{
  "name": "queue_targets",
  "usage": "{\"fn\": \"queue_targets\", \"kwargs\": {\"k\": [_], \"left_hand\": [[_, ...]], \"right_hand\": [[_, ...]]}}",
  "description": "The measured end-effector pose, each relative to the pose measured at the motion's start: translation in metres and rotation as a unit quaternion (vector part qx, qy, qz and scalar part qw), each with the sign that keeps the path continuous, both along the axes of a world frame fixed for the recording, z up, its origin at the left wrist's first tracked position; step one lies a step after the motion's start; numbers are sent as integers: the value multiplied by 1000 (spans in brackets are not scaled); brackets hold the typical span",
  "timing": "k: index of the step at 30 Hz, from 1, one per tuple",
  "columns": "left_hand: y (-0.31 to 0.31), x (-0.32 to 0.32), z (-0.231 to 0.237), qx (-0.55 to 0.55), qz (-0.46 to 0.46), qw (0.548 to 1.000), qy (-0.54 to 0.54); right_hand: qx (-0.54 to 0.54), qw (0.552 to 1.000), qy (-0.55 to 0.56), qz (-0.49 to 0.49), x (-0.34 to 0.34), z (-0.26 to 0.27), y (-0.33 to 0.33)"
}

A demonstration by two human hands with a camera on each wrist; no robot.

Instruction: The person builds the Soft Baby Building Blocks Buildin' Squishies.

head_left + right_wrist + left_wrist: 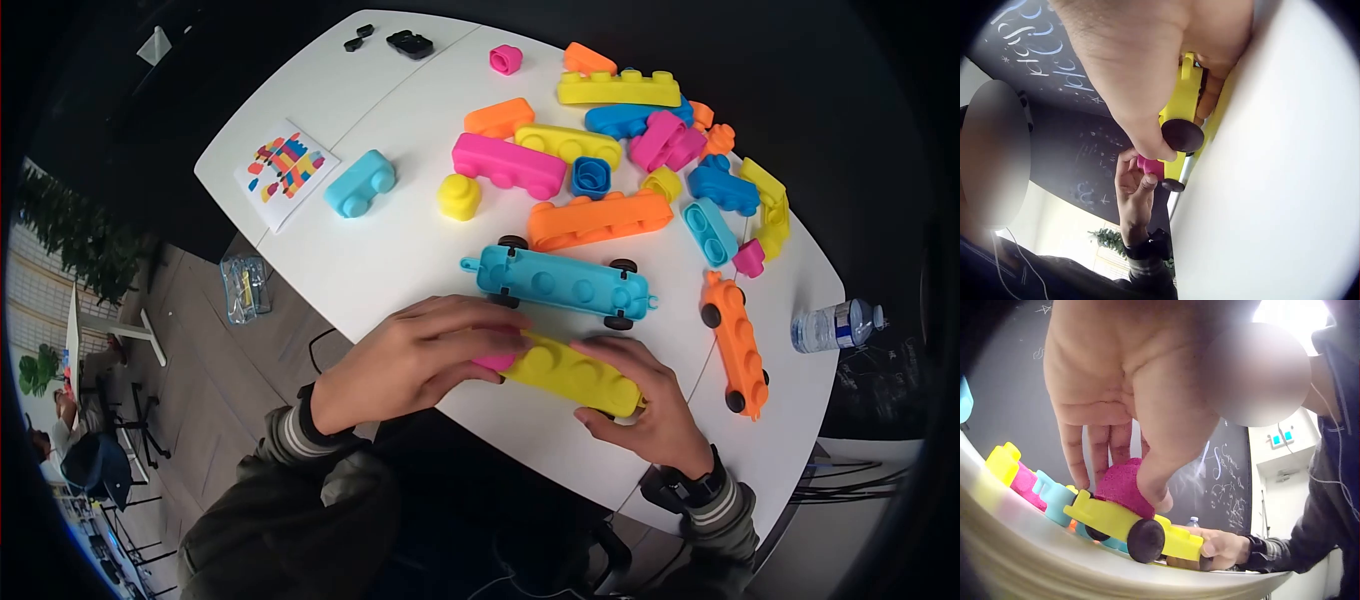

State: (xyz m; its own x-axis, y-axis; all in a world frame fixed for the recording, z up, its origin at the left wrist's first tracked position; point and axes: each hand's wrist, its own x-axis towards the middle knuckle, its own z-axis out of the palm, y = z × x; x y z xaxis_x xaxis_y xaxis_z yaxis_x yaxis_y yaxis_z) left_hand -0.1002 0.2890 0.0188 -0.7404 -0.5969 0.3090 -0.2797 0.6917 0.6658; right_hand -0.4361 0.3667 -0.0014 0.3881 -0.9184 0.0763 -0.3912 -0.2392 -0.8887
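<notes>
A yellow wheeled toy base (575, 376) with round studs on top stands at the table's near edge. My left hand (420, 352) pinches a pink block (1124, 486) between thumb and fingers, down on one end of the base. Around the base's other end my right hand (652, 408) is curled, its thumb along the near side in the right wrist view. Black wheels (1146, 540) show under the base. Just beyond both hands, a light blue wheeled base (560, 282) lies with its hollow underside up.
Several loose blocks, including a long pink block (508, 165) and a long orange block (600, 220), spread across the far side. An orange wheeled base (735, 345) and a water bottle (835, 326) are at right. A printed sheet (287, 175) lies left, near a light blue block (358, 184).
</notes>
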Motion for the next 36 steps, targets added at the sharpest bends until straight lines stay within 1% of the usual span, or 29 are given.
{"fn": "queue_targets", "kwargs": {"k": [1,3,5,7,9,10,12,15,16,17,18,19,21,23,25,26,28,29,31,33,35,36], "left_hand": [[-1,0,-2,-1,-2,1000,3],[-3,0,-5,34,-15,999,11],[-4,0,-1,28,-25,999,-6],[-5,1,3,19,-33,999,-23],[-10,5,7,9,-70,996,-55],[-13,7,13,3,-68,996,-55],[-26,12,30,43,-91,994,-41],[-73,17,39,19,-50,997,-55],[-91,15,36,16,-54,997,-56],[-109,13,30,-60,9,992,-107],[-121,11,24,-137,73,975,-156],[-128,8,21,-144,71,975,-156],[-141,-1,14,-200,136,938,-249],[-148,-7,8,-188,124,942,-248],[-145,-12,3,-197,149,945,-215],[-145,-13,2,-197,155,943,-219],[-142,-15,0,-252,174,933,-187],[-141,-14,0,-254,185,929,-194],[-139,-17,-1,-268,173,939,-125],[-137,-18,-3,-275,186,936,-114],[-137,-19,0,-224,162,958,-77],[-136,-18,3,-168,163,965,-121]], "right_hand": [[5,1000,1,8,0,1,0],[6,1000,5,8,0,2,0],[6,1000,7,9,2,4,1],[29,999,9,16,4,5,2],[8,1000,12,22,4,2,2],[-9,999,16,26,4,0,0],[-18,999,12,26,3,-3,-1],[-10,1000,16,14,4,-1,4],[-7,1000,25,12,5,0,4],[-12,1000,25,9,5,-1,4],[-18,1000,19,13,5,-3,4],[-24,999,13,16,5,-4,3],[-30,999,14,13,5,-5,3],[-31,999,14,11,4,-6,5],[-26,999,23,15,4,-4,4],[-27,999,19,22,5,-4,4],[-27,999,35,15,5,-2,4],[-31,999,30,27,6,-2,4],[-26,999,43,13,6,-2,4],[-28,999,39,15,7,-4,5],[-32,999,39,15,7,-4,4],[-32,999,39,13,8,-4,4]]}}
